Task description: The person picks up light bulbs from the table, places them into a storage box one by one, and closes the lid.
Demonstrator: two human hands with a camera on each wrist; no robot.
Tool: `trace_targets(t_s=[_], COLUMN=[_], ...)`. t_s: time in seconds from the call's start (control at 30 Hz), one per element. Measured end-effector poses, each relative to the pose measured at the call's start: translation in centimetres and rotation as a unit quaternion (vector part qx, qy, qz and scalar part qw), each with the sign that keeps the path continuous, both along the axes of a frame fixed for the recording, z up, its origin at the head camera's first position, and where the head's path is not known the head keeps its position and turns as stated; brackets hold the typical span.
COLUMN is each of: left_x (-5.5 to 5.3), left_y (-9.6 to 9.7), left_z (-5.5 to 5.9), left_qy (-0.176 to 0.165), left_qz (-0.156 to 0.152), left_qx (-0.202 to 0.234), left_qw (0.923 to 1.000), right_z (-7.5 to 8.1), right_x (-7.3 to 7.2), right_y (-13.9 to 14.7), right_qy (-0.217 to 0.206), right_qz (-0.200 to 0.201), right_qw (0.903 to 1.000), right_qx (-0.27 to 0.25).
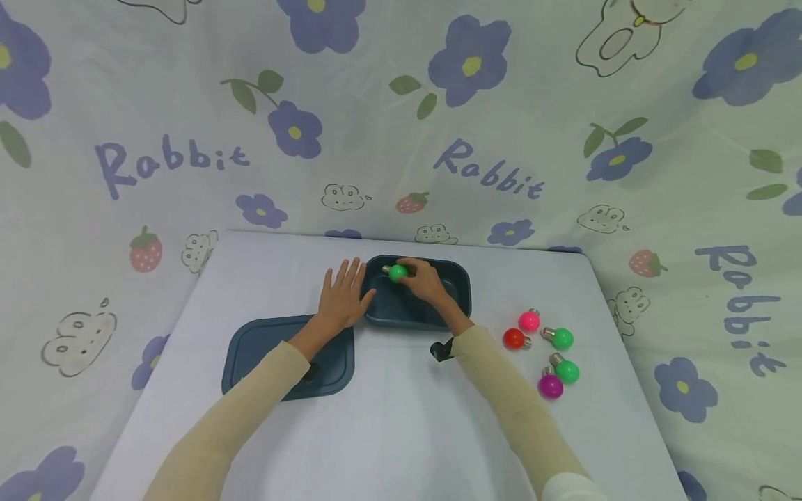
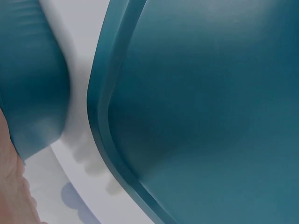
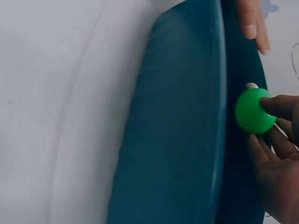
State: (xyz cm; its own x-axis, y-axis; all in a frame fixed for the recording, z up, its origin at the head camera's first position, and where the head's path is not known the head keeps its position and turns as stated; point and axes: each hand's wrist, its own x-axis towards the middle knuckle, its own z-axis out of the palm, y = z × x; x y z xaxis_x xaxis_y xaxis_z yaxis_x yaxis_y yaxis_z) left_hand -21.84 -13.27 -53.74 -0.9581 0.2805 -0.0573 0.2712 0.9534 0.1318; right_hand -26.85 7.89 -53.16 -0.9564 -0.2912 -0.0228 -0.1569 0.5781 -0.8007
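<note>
A green light bulb (image 1: 397, 273) with a silver screw base is pinched in my right hand (image 1: 423, 279), inside the far left part of a dark teal box (image 1: 416, 323). The right wrist view shows the bulb (image 3: 254, 112) between thumb and fingers, its base pointing away from the palm. My left hand (image 1: 341, 299) has its fingers straight and spread, right at the box's left side. In the left wrist view the side of the box (image 2: 32, 79) stands beside part of that hand (image 2: 14, 182).
A flat teal lid (image 1: 263, 348) lies left of the box, partly under my left forearm. On the right of the white table (image 1: 401, 431) lie several bulbs: a pink one (image 1: 529, 321), a red one (image 1: 513, 339), a purple one (image 1: 551, 386) and green ones (image 1: 567, 371).
</note>
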Motion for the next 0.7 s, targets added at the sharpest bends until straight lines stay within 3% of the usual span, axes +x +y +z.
trace_targets(t_s=[0.2, 0.7], left_x=[0.0, -0.2], left_y=[0.0, -0.1], left_z=[0.0, -0.2], left_qy=[0.003, -0.01], left_qz=[0.0, 0.003], left_qx=[-0.002, -0.01], left_qw=[1.0, 0.9999], right_z=[-0.6, -1.5], right_x=[-0.1, -0.6], right_y=[-0.9, -1.7], right_qy=[-0.019, -0.049], right_qz=[-0.008, -0.022], right_qw=[0.9993, 0.998], right_qx=[0.031, 0.034])
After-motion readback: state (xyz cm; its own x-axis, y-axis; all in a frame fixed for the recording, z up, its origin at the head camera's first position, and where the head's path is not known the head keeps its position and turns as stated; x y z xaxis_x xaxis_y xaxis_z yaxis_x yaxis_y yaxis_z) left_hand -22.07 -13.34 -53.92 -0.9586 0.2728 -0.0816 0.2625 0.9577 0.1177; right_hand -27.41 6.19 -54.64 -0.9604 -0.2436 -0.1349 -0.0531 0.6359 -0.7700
